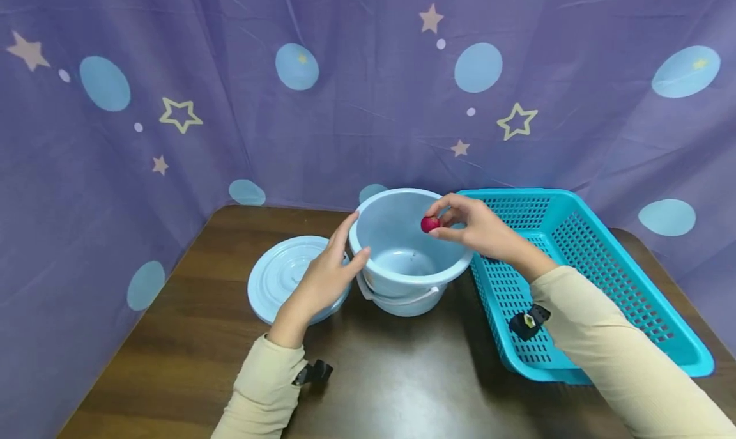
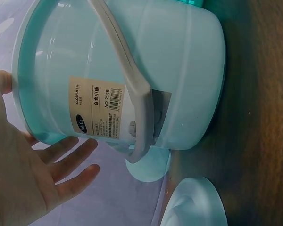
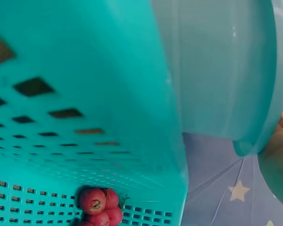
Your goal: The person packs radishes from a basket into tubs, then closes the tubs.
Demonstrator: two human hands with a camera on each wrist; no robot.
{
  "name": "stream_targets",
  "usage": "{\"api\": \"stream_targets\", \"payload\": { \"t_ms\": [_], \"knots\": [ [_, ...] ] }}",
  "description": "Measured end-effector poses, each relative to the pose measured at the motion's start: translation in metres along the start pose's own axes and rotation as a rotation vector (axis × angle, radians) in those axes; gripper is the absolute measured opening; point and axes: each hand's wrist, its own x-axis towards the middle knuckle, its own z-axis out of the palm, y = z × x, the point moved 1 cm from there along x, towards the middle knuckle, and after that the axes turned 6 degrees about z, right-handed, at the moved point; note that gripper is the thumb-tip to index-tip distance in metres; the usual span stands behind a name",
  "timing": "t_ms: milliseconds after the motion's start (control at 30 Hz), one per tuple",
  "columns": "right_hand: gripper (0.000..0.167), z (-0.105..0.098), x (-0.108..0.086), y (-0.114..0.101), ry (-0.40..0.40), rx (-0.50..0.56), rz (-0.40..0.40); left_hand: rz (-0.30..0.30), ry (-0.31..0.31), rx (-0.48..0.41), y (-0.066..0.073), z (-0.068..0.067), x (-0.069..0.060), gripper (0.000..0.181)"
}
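Head view: the right hand [image 1: 474, 227] is pinching one red radish [image 1: 429, 224] between thumb and fingertips, holding it over the mouth of the blue bucket [image 1: 402, 277]. The left hand [image 1: 324, 276] is extending its spread fingers at the bucket's left rim, gripping nothing. The lid [image 1: 280, 274] is lying on the table [image 1: 402, 375] left of the bucket; the turquoise basket [image 1: 540, 370] is standing to the right. Left wrist view: the thumb is overlapping the rim, and the remaining fingers are pointing past the wall, near a printed label [image 2: 96, 108] and the handle [image 2: 144, 117]. Right wrist view: several radishes [image 3: 101, 207] are resting inside the basket; the right hand is showing only partly beside the bucket rim, its grip being hidden.
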Motion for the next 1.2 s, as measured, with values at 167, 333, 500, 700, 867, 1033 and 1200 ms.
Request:
{"api": "stream_targets", "payload": {
  "t_ms": [167, 333, 500, 700, 867, 1033, 1200],
  "knots": [
    [0.03, 0.001, 0.0, 0.002, -0.009, 0.005, 0.009, -0.002, 0.001, 0.024, 0.001, 0.0, -0.003, 0.07],
    [0.031, 0.001, 0.0, 0.001, -0.009, -0.008, -0.003, 0.017, 0.003, 0.044, 0.002, -0.002, 0.0, 0.07],
    [0.033, -0.003, 0.003, -0.003, -0.002, -0.049, -0.027, 0.024, 0.004, 0.046, 0.002, -0.005, 0.006, 0.07],
    [0.03, -0.007, 0.011, -0.008, 0.027, -0.023, -0.046, 0.035, 0.015, 0.053, 0.002, -0.009, 0.009, 0.069],
    [0.032, -0.008, 0.012, -0.007, 0.057, 0.048, -0.03, 0.015, 0.017, 0.071, 0.0, -0.012, 0.004, 0.07],
    [0.03, -0.02, 0.002, 0.0, 0.099, 0.089, -0.026, 0.039, 0.019, -0.023, -0.002, -0.007, 0.005, 0.07],
    [0.032, -0.035, -0.012, 0.018, 0.132, 0.113, 0.032, 0.028, 0.013, -0.113, -0.002, 0.002, 0.005, 0.07]
  ]
}}
